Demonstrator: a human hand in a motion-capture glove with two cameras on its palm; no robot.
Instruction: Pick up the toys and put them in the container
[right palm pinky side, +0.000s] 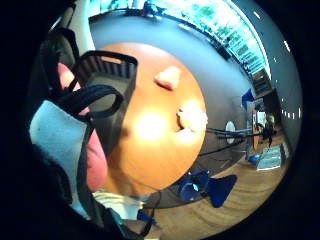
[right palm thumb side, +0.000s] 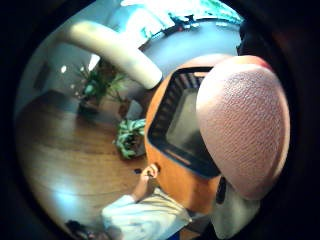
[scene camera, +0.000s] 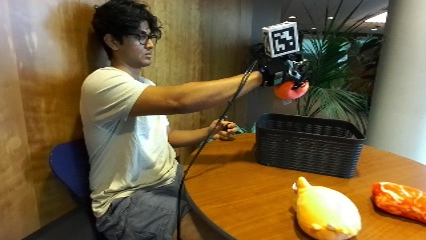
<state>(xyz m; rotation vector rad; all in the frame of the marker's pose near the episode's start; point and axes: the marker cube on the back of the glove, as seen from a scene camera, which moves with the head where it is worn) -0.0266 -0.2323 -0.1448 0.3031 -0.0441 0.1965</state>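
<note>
Currently: your right hand (scene camera: 285, 75) grips an orange toy (scene camera: 291, 90) | black basket (scene camera: 307, 145) directly beneath it | two toys well below, on table (scene camera: 246, 195).

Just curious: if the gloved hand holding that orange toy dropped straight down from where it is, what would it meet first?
Probably the dark basket: the right hand with its orange toy hangs above the open top, though depth is unclear.

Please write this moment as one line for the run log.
right hand: holds pink toy above basket | yellow toy, orange toy: on table
</note>
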